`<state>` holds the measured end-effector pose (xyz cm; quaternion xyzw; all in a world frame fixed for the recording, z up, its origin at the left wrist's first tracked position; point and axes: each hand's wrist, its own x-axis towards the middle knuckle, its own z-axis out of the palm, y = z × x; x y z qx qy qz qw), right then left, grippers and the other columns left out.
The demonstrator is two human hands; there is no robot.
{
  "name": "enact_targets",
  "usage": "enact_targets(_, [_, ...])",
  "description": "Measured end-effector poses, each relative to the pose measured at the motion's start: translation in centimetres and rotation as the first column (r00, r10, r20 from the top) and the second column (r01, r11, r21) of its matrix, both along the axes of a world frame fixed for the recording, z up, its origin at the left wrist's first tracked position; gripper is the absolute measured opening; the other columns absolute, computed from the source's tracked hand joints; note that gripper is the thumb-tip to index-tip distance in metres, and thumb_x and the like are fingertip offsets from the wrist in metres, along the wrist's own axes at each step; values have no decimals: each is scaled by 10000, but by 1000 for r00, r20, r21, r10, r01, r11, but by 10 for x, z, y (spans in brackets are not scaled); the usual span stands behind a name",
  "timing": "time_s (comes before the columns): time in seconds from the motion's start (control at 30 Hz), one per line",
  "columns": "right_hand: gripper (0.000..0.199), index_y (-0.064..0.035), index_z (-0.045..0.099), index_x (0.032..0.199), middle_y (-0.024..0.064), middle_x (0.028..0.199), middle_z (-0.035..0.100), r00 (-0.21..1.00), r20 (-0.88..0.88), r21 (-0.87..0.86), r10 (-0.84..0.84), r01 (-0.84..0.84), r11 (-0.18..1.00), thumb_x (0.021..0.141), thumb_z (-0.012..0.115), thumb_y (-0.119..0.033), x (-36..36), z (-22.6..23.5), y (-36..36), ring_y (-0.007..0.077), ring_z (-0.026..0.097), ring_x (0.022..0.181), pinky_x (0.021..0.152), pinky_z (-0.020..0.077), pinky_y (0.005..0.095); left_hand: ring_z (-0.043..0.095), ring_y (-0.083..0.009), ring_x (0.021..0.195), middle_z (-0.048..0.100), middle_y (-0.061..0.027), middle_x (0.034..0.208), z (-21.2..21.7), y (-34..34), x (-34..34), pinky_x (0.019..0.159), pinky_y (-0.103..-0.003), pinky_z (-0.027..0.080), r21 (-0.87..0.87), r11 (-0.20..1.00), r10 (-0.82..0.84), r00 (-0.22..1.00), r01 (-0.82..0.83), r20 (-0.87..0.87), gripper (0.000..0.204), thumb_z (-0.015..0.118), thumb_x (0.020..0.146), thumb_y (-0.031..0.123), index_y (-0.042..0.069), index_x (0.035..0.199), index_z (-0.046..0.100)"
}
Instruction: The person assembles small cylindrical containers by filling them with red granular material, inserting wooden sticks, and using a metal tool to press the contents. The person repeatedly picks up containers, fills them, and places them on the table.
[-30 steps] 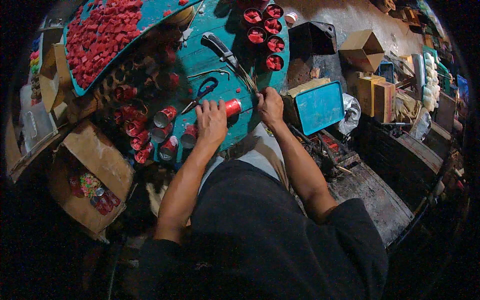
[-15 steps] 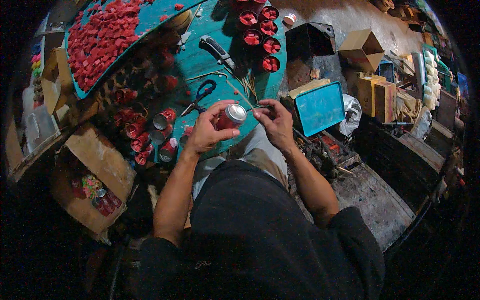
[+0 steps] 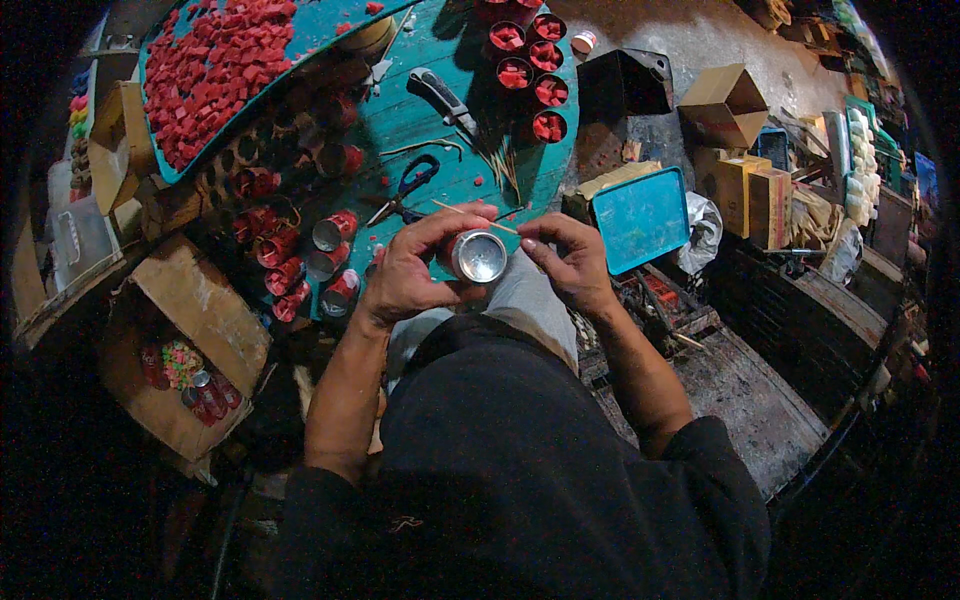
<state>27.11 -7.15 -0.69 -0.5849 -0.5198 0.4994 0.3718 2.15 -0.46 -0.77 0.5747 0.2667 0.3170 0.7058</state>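
Note:
My left hand [image 3: 408, 272] is wrapped round a red can [image 3: 483, 258], its silvery round end facing up toward me. Between the fingertips of my right hand [image 3: 572, 262] is a thin wooden stick [image 3: 470, 217], which crosses just beyond the can and passes by the left fingertips. Whether the stick touches the can I cannot tell. Past my hands on the teal table [image 3: 470, 60] lie a bundle of thin sticks [image 3: 507, 172], scissors with dark handles [image 3: 416, 178] and a utility knife [image 3: 441, 98]. A bent cord-like strip [image 3: 425, 147] lies between them.
Cans filled with red chunks [image 3: 549, 127] stand at the table's far right. A teal tray [image 3: 330, 15] at far left bears many red chunks [image 3: 215, 80]. Several cans [image 3: 335, 232] lie left of my hands. An open cardboard box [image 3: 205, 300] sits lower left; a blue tray [image 3: 640, 222] is at right.
The can has tipped so its silvery end faces me more. The stick has swung from pointing away to lying across beyond the can. My right hand has moved slightly right and nearer.

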Motion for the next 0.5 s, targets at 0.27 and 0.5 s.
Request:
enact_targets(0.27, [193, -19, 737, 1109, 12, 939, 716, 896, -373, -311, -239, 121, 942, 944, 775, -112, -18, 1, 2, 73, 625, 839, 746, 506, 239, 544, -247, 1378, 607, -130, 1432, -11, -12, -2, 1179, -396, 417, -163, 983, 99, 989, -80, 111, 749, 947, 664, 35, 31, 1345, 636])
enact_targets(0.5, [247, 1, 719, 1163, 65, 1071, 731, 782, -571, -439, -250, -34, 898, 930, 771, -64, -1, 23, 12, 115, 655, 910, 827, 559, 288, 555, -209, 1345, 615, -105, 1403, -8, -8, -12, 1159, -372, 431, -189, 980, 71, 997, -65, 27, 784, 938, 666, 7, 27, 1378, 612])
